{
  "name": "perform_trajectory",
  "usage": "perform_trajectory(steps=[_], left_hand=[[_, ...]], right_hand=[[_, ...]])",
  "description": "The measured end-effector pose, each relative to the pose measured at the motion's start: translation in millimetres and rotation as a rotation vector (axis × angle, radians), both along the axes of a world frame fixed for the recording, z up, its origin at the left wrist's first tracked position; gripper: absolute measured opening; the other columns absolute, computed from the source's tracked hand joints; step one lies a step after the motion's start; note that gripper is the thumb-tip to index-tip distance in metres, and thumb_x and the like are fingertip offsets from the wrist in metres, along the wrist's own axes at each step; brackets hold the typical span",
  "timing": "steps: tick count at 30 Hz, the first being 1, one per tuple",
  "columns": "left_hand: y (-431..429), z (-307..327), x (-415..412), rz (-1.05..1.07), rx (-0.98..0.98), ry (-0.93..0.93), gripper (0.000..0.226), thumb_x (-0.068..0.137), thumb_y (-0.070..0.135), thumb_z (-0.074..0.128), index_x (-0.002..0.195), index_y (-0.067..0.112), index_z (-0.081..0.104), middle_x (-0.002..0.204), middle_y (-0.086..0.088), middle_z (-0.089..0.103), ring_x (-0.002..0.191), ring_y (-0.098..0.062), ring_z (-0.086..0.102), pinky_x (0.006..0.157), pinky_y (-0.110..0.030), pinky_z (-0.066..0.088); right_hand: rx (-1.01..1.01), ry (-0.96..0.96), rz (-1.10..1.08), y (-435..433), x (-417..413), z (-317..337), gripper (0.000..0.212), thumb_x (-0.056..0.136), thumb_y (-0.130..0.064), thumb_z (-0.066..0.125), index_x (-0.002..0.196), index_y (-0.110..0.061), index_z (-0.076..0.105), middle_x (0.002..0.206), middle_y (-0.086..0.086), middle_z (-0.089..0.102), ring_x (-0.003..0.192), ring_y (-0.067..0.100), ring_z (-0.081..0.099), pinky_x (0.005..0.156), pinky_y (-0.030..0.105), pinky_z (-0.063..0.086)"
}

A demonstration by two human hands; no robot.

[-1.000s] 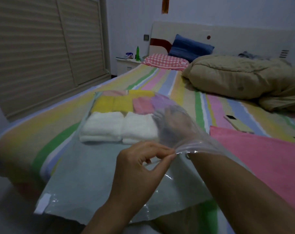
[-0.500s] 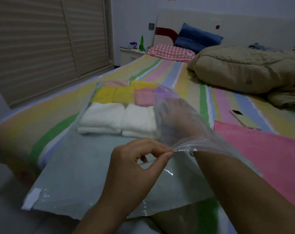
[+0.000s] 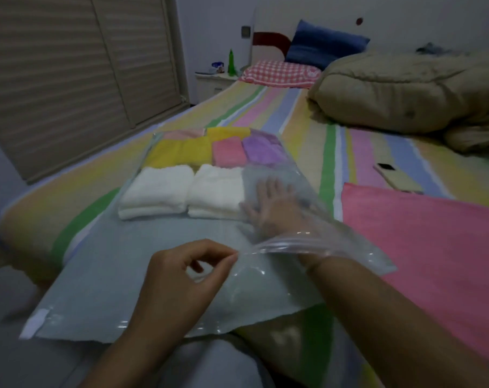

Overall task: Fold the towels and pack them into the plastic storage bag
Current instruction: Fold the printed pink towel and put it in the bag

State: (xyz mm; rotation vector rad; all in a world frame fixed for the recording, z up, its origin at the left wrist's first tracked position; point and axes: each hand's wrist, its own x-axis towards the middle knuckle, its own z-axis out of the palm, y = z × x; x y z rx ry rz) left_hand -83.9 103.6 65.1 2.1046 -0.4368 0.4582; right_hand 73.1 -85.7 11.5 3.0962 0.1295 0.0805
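Observation:
A clear plastic storage bag lies flat on the striped bed, its mouth toward me. Inside at the far end sit folded towels: two white ones, yellow ones, a pink one and a purple one. My left hand pinches the top film at the bag's mouth and lifts it. My right hand is inside the bag, fingers spread flat beside the right white towel, holding nothing. An unfolded pink towel lies spread on the bed to the right.
A phone lies on the bed beyond the pink towel. A bunched tan quilt and pillows fill the far right. A nightstand with a green bottle stands at the bed's head; a slatted wardrobe door runs along the left.
My right hand has slid deeper into the bag and flattened beside the white towel. The left hand keeps pinching the bag's mouth. The view has shifted slightly.

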Motion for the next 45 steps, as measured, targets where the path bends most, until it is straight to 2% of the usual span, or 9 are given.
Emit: perform_trajectory(steps=[3,5,8,11,16,24,32,37,45], left_hand=[[-14,-9,-5,0.134,0.327,0.083,0.013,0.073,0.039,0.055,0.079,0.040,0.066,0.082,0.021,0.069,0.083,-0.004,0.066,0.074,-0.029,0.052],[-52,-10,-12,0.119,0.406,0.057,0.040,0.064,0.025,0.046,0.099,0.036,0.063,0.102,0.012,0.066,0.098,-0.018,0.063,0.083,-0.034,0.050],[-145,-10,-23,-0.103,0.397,-0.078,0.057,0.059,0.022,0.039,0.112,0.021,0.059,0.120,0.000,0.060,0.109,-0.025,0.057,0.095,-0.037,0.045],[-244,-15,-36,-0.361,0.345,-0.115,0.049,0.062,0.018,0.048,0.109,0.021,0.062,0.120,0.003,0.062,0.111,-0.019,0.056,0.097,-0.032,0.040],[-360,-51,-47,-0.612,0.437,-0.101,0.036,0.075,0.035,0.046,0.102,0.023,0.066,0.111,0.001,0.065,0.101,-0.022,0.062,0.087,-0.035,0.049],[-434,-95,-66,-0.584,0.551,-0.123,0.054,0.082,0.050,0.047,0.122,0.020,0.064,0.133,-0.010,0.058,0.119,-0.028,0.057,0.104,-0.040,0.042],[-437,-115,-76,-0.502,0.628,-0.154,0.061,0.096,0.053,0.018,0.129,0.022,0.060,0.138,-0.003,0.055,0.128,-0.023,0.050,0.111,-0.040,0.028],[-437,-116,-77,-0.484,0.623,-0.159,0.057,0.096,0.051,0.022,0.131,0.024,0.058,0.141,0.001,0.052,0.131,-0.019,0.047,0.112,-0.041,0.028],[-437,-116,-77,-0.474,0.604,-0.169,0.049,0.091,0.044,0.035,0.131,0.024,0.058,0.141,0.001,0.052,0.131,-0.019,0.046,0.112,-0.041,0.029]], right_hand=[[0.344,0.164,0.120,-24,-101,4,0.064,0.096,-0.055,0.037,0.145,-0.013,0.037,0.155,0.013,0.029,0.143,0.028,0.025,0.116,0.039,0.019],[0.451,-0.023,0.287,-58,-184,6,0.052,0.090,-0.046,0.048,0.130,-0.014,0.056,0.138,0.009,0.053,0.129,0.024,0.048,0.107,0.032,0.037],[0.679,-0.176,0.206,-143,-254,-7,0.033,0.089,-0.038,0.055,0.116,-0.024,0.066,0.119,-0.008,0.067,0.112,0.007,0.061,0.096,0.020,0.045],[0.582,-0.330,-0.081,-243,-294,-12,0.026,0.086,-0.035,0.053,0.101,-0.025,0.071,0.101,-0.010,0.070,0.094,0.010,0.064,0.087,0.018,0.044],[0.291,-0.465,-0.587,-393,-344,-25,0.042,0.080,-0.041,0.044,0.102,-0.019,0.071,0.112,0.006,0.066,0.102,0.030,0.059,0.091,0.035,0.042],[0.051,-0.478,-1.123,-537,-401,-23,0.046,0.080,-0.030,0.043,0.113,-0.007,0.064,0.122,0.027,0.055,0.110,0.044,0.051,0.099,0.052,0.039],[0.057,-0.184,-1.364,-602,-437,-23,0.051,0.090,-0.042,0.043,0.139,-0.026,0.044,0.153,0.026,0.019,0.139,0.045,0.017,0.117,0.050,0.009],[0.217,-0.258,-1.383,-620,-444,-16,0.046,0.087,-0.038,0.051,0.130,-0.022,0.056,0.132,0.023,0.043,0.122,0.041,0.038,0.108,0.043,0.028],[-0.084,-0.282,-1.284,-593,-431,-1,0.047,0.073,-0.027,0.051,0.110,-0.002,0.064,0.113,0.018,0.054,0.105,0.036,0.045,0.105,0.044,0.029]])
